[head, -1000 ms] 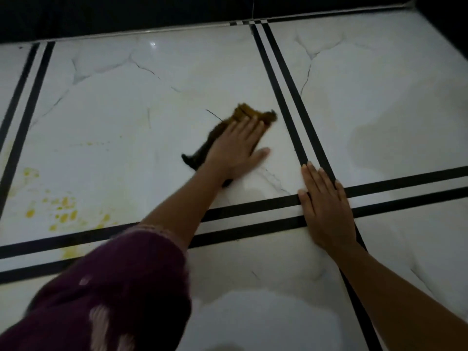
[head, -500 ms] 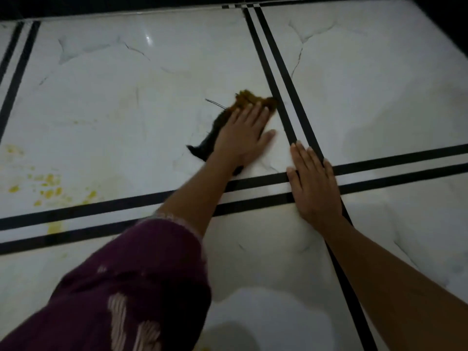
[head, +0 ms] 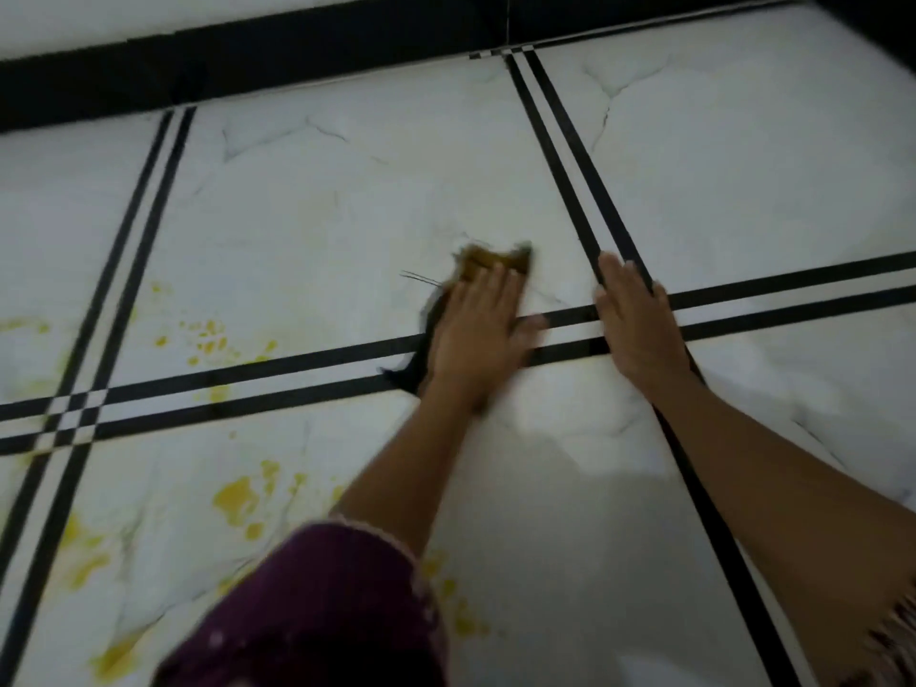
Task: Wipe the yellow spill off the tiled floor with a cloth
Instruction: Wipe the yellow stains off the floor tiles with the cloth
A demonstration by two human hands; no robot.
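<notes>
Left grip [head: 476, 339] flat, fingers straight, pressing cloth [head: 495, 260] onto tiled floor [head: 347, 190] mid-floor, across black stripes. Cloth dark, far end stained yellow-brown, blurred, maybe frayed. Yellow spill [head: 240, 503] blotches toward floor's left edge. Right grip [head: 639, 329] flat, holding nothing.

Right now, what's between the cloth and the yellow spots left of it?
Head view: only bare white tile between the cloth under the left hand and the yellow spots; the cloth's loose threads trail into it.

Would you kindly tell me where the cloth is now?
Head view, near centre: the cloth lies under the left hand across the black stripes, just left of the right hand.
</notes>
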